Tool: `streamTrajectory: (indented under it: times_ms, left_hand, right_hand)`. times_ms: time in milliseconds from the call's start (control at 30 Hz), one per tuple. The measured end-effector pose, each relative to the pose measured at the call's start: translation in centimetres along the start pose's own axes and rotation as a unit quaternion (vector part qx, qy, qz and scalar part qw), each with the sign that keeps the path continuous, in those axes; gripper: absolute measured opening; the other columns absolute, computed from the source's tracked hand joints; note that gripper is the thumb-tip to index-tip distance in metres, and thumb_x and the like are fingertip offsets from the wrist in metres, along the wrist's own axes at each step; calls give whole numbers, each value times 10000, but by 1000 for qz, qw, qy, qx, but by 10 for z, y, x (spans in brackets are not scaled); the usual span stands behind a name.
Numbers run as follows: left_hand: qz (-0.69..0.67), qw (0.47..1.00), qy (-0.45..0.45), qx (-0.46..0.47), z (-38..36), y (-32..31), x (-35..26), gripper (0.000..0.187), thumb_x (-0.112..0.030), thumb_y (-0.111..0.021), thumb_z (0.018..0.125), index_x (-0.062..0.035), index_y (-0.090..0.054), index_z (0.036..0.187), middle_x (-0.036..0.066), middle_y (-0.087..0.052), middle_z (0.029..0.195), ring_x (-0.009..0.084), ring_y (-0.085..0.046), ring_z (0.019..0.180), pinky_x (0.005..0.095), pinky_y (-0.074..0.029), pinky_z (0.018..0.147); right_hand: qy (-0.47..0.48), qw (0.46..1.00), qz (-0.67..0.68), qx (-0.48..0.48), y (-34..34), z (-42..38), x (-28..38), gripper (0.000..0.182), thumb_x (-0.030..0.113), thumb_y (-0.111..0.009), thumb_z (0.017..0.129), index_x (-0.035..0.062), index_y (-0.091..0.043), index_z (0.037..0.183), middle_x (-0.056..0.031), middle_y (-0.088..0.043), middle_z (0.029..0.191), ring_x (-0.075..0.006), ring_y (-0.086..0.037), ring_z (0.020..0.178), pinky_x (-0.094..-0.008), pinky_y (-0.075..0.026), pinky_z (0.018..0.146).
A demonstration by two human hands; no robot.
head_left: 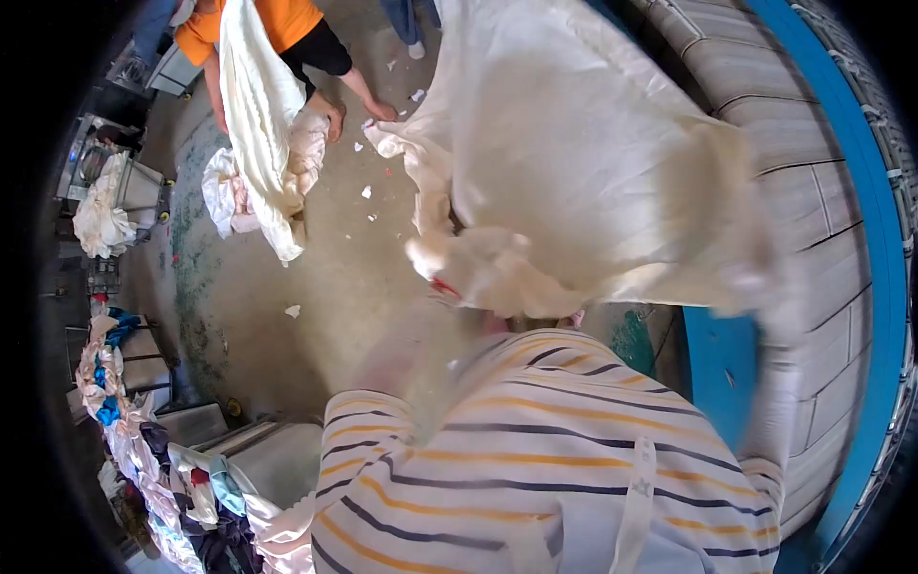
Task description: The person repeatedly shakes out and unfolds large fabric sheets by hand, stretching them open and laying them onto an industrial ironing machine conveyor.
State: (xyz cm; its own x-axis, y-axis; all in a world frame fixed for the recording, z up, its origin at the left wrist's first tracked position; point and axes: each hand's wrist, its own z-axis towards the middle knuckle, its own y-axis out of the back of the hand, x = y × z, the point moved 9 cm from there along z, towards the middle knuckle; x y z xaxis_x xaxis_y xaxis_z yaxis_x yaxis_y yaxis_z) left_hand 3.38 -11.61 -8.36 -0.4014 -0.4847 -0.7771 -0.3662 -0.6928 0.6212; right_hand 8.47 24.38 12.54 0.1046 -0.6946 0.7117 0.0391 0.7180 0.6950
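A large cream cloth (583, 143) billows in front of me, lifted off the floor and spread wide. Its near left part is bunched up, with a small red patch at the edge. My left hand (442, 292) is at this bunched edge, smeared by motion and partly covered by the fabric. At the right edge of the cloth, my right hand (753, 277) grips it, also blurred, so single fingers do not show.
A person in an orange top (287, 24) holds another long cream cloth (258, 124) ahead left. A blue-framed machine with a padded grey belt (803, 124) runs along my right. Carts heaped with fabrics (143, 469) line the left. White scraps (293, 311) litter the floor.
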Motion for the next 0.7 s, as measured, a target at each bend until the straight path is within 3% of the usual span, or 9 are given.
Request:
streamTrajectory:
  times_ms: [67,133,167,267,367,467,567,667,700]
  left_hand:
    - [-128,990,4,60,29,-10,-83,226,-127,-692,727,-90,-638,943,93,-645,872,244,-644,842,352,-501,714]
    - [21,996,-85,35,48,-9,-148,218,-186,-684,734,-110,-643,933,94,-647,874,261,-642,827,363,-495,696]
    - [93,987,-126,22,50,-9,-168,217,-216,-681,737,-119,-645,928,95,-648,875,269,-641,820,369,-492,688]
    - [169,982,-60,52,52,-13,-164,265,-281,-656,744,-177,-648,988,78,-652,940,289,-638,841,386,-503,688]
    - [223,963,5,149,50,-24,-147,286,-274,-652,762,-227,-648,1044,66,-649,1013,300,-641,863,402,-514,685]
    - [174,976,-26,124,50,-54,-116,300,-299,-642,774,-251,-653,1070,75,-642,1057,317,-629,887,414,-518,724]
    - [235,948,98,193,72,-73,-96,286,-308,-611,802,-254,-655,1080,81,-649,1045,316,-611,949,409,-498,823]
    - [305,949,11,77,93,-62,-62,267,-304,-568,833,-266,-657,1082,92,-654,1003,316,-613,916,419,-500,808]
    - [291,955,48,28,98,-35,-53,269,-306,-566,842,-251,-657,1090,111,-650,977,315,-613,895,414,-503,790]
  right_hand:
    - [38,983,-96,151,-119,4,25,563,299,-668,790,87,-509,1286,-137,-641,1012,-281,-622,912,-360,-511,782]
    - [33,964,-162,207,-174,3,24,592,354,-694,735,118,-537,1254,-140,-659,936,-323,-640,858,-388,-519,746]
    - [17,973,-109,201,-182,5,21,537,383,-691,734,131,-580,1195,-132,-658,923,-340,-629,858,-401,-511,742]
    - [35,978,-8,205,-176,2,9,388,206,-770,661,97,-663,1018,-147,-649,912,-352,-612,857,-367,-494,738]
    - [74,982,-21,172,-139,-3,23,244,320,-701,736,101,-653,830,-131,-633,849,-334,-617,781,-407,-488,656]
    - [161,979,-14,126,-107,-10,44,197,247,-733,707,101,-663,819,-125,-620,810,-317,-617,748,-386,-486,623]
    - [248,964,20,92,-75,-15,76,199,202,-772,662,114,-672,811,-104,-608,774,-287,-613,710,-364,-480,594]
    - [192,979,50,-36,-19,-25,78,232,183,-785,636,123,-687,838,-82,-623,789,-295,-613,716,-357,-480,599]
    - [202,979,27,-17,-8,-29,81,251,178,-792,625,121,-689,847,-78,-630,805,-297,-615,727,-364,-483,615]
